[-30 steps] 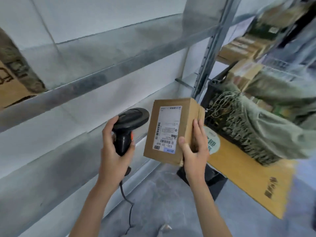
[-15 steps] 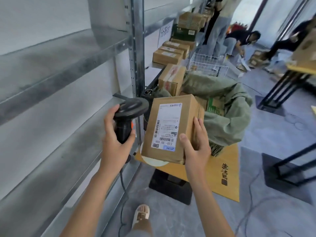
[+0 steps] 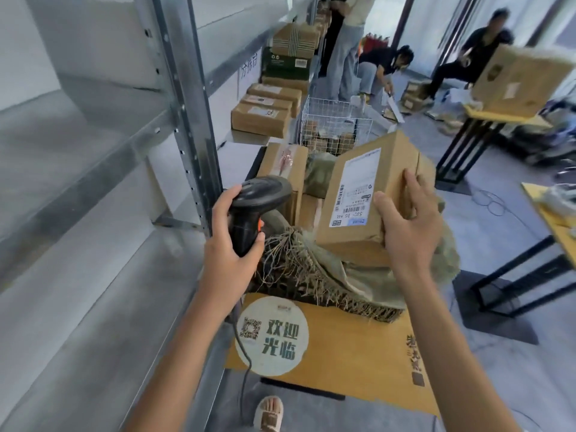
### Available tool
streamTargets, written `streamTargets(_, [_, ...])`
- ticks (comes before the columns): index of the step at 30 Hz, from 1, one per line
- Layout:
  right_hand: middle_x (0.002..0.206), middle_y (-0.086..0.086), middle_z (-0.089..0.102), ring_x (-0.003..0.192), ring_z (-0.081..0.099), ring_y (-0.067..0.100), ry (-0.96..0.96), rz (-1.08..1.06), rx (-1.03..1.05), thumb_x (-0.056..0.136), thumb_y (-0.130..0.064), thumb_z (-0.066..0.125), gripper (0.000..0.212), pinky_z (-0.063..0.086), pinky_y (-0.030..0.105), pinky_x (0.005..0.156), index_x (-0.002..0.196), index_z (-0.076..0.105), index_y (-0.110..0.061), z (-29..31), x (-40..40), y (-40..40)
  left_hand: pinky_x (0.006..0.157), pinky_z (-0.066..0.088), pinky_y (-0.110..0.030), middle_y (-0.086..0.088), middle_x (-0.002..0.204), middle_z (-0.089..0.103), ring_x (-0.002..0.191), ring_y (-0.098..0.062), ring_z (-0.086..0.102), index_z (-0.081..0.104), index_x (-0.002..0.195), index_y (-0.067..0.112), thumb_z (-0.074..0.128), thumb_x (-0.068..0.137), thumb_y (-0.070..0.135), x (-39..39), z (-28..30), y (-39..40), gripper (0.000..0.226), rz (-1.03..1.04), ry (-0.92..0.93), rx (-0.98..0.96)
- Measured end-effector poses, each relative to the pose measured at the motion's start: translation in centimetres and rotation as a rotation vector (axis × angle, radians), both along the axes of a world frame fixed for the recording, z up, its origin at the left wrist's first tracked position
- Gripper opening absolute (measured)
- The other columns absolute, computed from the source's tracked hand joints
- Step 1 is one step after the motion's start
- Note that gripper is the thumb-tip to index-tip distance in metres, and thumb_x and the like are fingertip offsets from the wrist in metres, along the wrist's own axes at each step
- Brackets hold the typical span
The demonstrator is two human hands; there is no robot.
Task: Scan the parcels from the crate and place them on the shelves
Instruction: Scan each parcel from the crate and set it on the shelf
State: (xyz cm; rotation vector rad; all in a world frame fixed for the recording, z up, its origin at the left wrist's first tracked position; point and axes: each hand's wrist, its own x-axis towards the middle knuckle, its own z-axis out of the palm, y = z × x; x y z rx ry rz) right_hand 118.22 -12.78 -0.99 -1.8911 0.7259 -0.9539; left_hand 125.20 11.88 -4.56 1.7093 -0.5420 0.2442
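My right hand [image 3: 408, 226] grips a brown cardboard parcel [image 3: 371, 169] by its lower right corner, its white shipping label facing me, held tilted above a green woven sack [image 3: 339, 275]. My left hand [image 3: 227, 241] holds a black handheld barcode scanner [image 3: 258, 198] by its handle, its head level with the parcel's left side and a short gap away. The sack holds more brown parcels [image 3: 283, 169] and sits on a yellow table [image 3: 358, 363]. Grey metal shelves [image 3: 78, 188] run along my left.
Several boxes [image 3: 265, 113] lie on the farther shelf bay, beside a white wire basket [image 3: 333, 123]. Three people [image 3: 383, 70] work at the back. Another yellow table with a large box [image 3: 523, 82] stands at right. A scanner cable [image 3: 246, 369] hangs down near my foot.
The view swung right from the shelves toward the sack and room. My right hand moved the parcel right and tilted it, away from the scanner; my left hand keeps the scanner.
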Motion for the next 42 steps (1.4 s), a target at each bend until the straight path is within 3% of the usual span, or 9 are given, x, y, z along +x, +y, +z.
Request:
streamTargets(4, [0.158,-0.017,0.035,0.14,0.034,0.031,0.265,-0.016,-0.16,0.083,-0.062,0.059,0.068,0.027,0.056,0.115,0.146,0.046,-0.043,0.5,6.7,-0.8,0.088,0.057,-0.065,-0.012,0.136,0.06,0.112,-0.044,0.065,0.032,0.139,0.065,0.071,0.092,0.0,3.9,-0.5,-1.2,0.09,-0.038,0.073,-0.003])
streamTargets(16, [0.164,-0.011,0.024,0.141,0.023,0.051,0.834,0.066,-0.336,0.088,-0.067,0.053,0.071,0.024,0.064,0.11,0.151,0.038,-0.039,-6.8,19.2,-2.3,0.086,0.058,-0.062,-0.022,0.133,0.058,0.105,-0.051,0.062,0.032,0.14,0.062,0.069,0.093,0.0,10.5,-2.9,-3.1,0.087,-0.08,0.199,-0.013])
streamTargets(22, [0.163,-0.009,0.028,0.141,0.024,0.052,0.825,0.017,-0.29,0.096,-0.062,0.042,0.059,0.025,0.062,0.108,0.149,0.043,-0.037,-8.7,22.9,-2.8,0.069,0.057,-0.025,-0.021,0.133,0.057,0.091,-0.033,0.064,0.033,0.144,0.055,0.07,0.093,0.0,12.1,-3.9,-4.1,0.084,-0.09,0.214,-0.043])
streamTargets(26, [0.165,-0.007,0.024,0.146,0.016,0.05,0.826,-0.004,-0.257,0.102,-0.057,0.031,0.055,0.02,0.062,0.112,0.152,0.038,-0.036,-9.4,23.3,-3.3,0.076,0.061,-0.046,-0.024,0.136,0.054,0.102,-0.053,0.061,0.031,0.148,0.046,0.069,0.092,0.0,12.5,-4.4,-4.6,0.082,-0.103,0.253,-0.034])
streamTargets(29, [0.167,-0.007,0.019,0.149,0.009,0.049,0.832,0.008,-0.188,0.103,-0.053,0.029,0.053,0.014,0.064,0.117,0.154,0.032,-0.038,-9.8,22.7,-4.0,0.065,0.06,-0.039,-0.027,0.133,0.054,0.09,-0.043,0.064,0.031,0.147,0.047,0.069,0.091,-0.001,12.7,-4.8,-4.9,0.083,-0.099,0.273,-0.032])
streamTargets(32, [0.167,-0.004,0.018,0.146,0.016,0.049,0.822,0.036,-0.156,0.104,-0.052,0.03,0.053,0.018,0.061,0.114,0.154,0.03,-0.037,-9.7,22.2,-5.1,0.077,0.059,-0.058,-0.027,0.136,0.053,0.103,-0.056,0.059,0.031,0.146,0.049,0.069,0.09,-0.001,12.9,-5.0,-5.3,0.084,-0.098,0.305,-0.012])
streamTargets(35, [0.166,-0.002,0.017,0.139,0.024,0.048,0.844,0.081,-0.161,0.097,-0.066,0.036,0.064,0.024,0.059,0.11,0.155,0.028,-0.039,-9.4,21.9,-5.5,0.081,0.058,-0.059,-0.028,0.136,0.052,0.106,-0.061,0.056,0.031,0.146,0.05,0.07,0.09,-0.002,12.7,-4.9,-5.9,0.085,-0.086,0.323,-0.014])
streamTargets(38, [0.165,0.0,0.017,0.136,0.026,0.049,0.862,0.109,-0.174,0.091,-0.068,0.044,0.072,0.028,0.058,0.106,0.155,0.027,-0.039,-9.4,21.8,-5.9,0.092,0.048,-0.074,-0.028,0.137,0.052,0.112,-0.063,0.053,0.031,0.145,0.051,0.069,0.091,-0.002,12.3,-4.6,-6.4,0.085,-0.08,0.344,0.016])
streamTargets(42, [0.164,0.001,0.02,0.134,0.028,0.049,0.911,0.076,-0.332,0.088,-0.068,0.047,0.073,0.029,0.059,0.106,0.153,0.033,-0.037,-9.9,21.9,-5.9,0.092,0.049,-0.072,-0.025,0.135,0.056,0.11,-0.059,0.057,0.032,0.142,0.058,0.07,0.092,-0.001,11.2,-3.7,-7.2,0.086,-0.056,0.329,0.043])
